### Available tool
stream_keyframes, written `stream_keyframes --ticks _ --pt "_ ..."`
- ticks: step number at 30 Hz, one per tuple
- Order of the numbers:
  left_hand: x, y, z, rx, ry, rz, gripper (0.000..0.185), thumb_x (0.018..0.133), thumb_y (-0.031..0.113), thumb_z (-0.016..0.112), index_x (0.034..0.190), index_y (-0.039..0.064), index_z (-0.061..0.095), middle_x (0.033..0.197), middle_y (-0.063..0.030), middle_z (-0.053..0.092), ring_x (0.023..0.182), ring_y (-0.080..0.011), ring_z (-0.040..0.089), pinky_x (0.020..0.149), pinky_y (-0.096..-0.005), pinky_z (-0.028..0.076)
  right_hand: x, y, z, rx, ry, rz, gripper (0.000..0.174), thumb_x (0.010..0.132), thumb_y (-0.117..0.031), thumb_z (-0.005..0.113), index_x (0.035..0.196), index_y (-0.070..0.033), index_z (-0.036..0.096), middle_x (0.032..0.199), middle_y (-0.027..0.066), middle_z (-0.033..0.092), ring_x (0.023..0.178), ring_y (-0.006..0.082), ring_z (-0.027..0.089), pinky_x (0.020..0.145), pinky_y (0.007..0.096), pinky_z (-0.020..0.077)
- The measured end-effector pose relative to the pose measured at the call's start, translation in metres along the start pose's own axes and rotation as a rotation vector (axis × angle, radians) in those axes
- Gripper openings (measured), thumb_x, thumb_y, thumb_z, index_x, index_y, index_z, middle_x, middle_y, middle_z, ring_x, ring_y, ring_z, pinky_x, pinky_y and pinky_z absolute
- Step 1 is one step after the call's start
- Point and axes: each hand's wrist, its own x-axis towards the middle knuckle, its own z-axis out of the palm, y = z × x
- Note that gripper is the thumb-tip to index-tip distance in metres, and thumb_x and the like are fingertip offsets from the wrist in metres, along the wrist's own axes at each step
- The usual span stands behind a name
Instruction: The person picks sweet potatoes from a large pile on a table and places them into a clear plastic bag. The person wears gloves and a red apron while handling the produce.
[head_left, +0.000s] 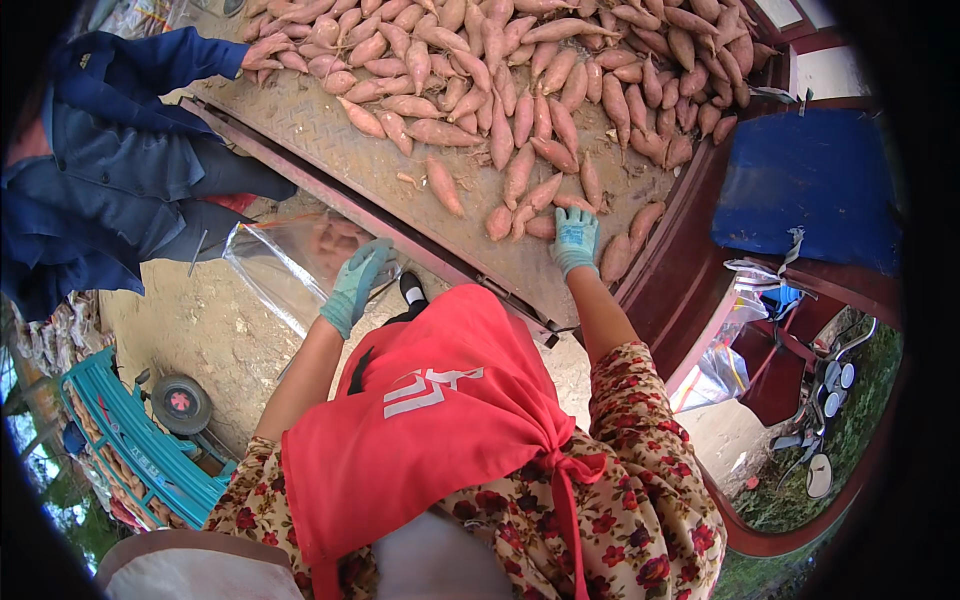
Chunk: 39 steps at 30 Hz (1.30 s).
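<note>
My right hand (576, 238), in a light green work glove, rests its fingers on a sweet potato (574, 202) near the front of the pile; whether it grips it I cannot tell. My left hand (358, 283), gloved alike, is beside a clear plastic bag (289, 251) outside the metal rim of the truck bed (360, 202). Reddish sweet potatoes show through the bag. The left fingertips are partly hidden, so a hold on the bag cannot be confirmed. A large heap of sweet potatoes (480, 75) covers the far bed.
At the left stands a person in a blue coat (105, 172), one hand at the heap. A teal cargo vehicle (142, 442) stands lower left. A blue pad (806, 187) lies on the dark red side structure (675, 300). Plastic bags (724, 367) hang at the right.
</note>
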Motion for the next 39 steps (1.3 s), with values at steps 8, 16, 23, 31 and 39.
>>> stream_keyframes --ticks 8,16,23,31,39 --pt "0.052 0.012 0.099 0.032 -0.229 -0.044 0.046 0.098 0.030 0.060 0.139 0.012 0.051 0.126 -0.0031 0.061 0.117 -0.0161 0.056 0.099 -0.0316 0.045 -0.016 0.060 -0.068 0.683 -0.086 0.497 0.064 0.066 -0.046 0.082 0.112 -0.004 0.066 0.102 0.0184 0.069 0.094 0.0349 0.067 0.083 0.0405 0.0528" --pt "0.091 0.033 0.140 -0.497 -0.392 -0.071 0.064 0.094 0.032 0.065 0.146 0.008 0.036 0.123 -0.0124 0.060 0.114 -0.0262 0.059 0.098 -0.0452 0.050 0.096 -0.047 -0.125 1.268 -0.375 -0.072 0.043 0.091 -0.029 0.067 0.125 -0.002 0.060 0.116 0.0088 0.065 0.105 0.0198 0.063 0.094 0.0321 0.0496" --pt "0.062 0.021 0.078 -0.697 -0.194 -0.160 0.060 0.094 0.035 0.064 0.141 0.008 0.041 0.112 -0.0131 0.063 0.103 -0.0286 0.064 0.093 -0.0475 0.053 0.247 -0.135 -0.129 0.159 0.149 -0.405 0.076 0.077 -0.065 0.067 0.141 -0.027 0.053 0.159 0.0131 0.027 0.145 0.0451 0.018 0.115 0.0643 0.0155" --pt "0.034 -0.028 0.049 -0.871 -0.130 -0.117 0.062 0.092 0.038 0.066 0.141 0.009 0.040 0.114 -0.0125 0.061 0.106 -0.0291 0.062 0.093 -0.0461 0.052 0.214 -0.035 -0.108 0.133 0.034 -0.178 0.049 0.084 -0.044 0.065 0.129 -0.025 0.058 0.150 0.0095 0.041 0.120 0.0385 0.052 0.103 0.0579 0.0358" --pt "0.032 -0.052 0.034 -1.049 -0.104 -0.156 0.055 0.090 0.032 0.070 0.136 0.011 0.048 0.113 -0.0111 0.061 0.104 -0.0278 0.062 0.091 -0.0416 0.052 0.197 -0.032 -0.123 0.188 0.249 -0.222 0.056 0.089 -0.044 0.062 0.135 -0.014 0.055 0.129 0.0135 0.060 0.114 0.0338 0.058 0.098 0.0465 0.0430"
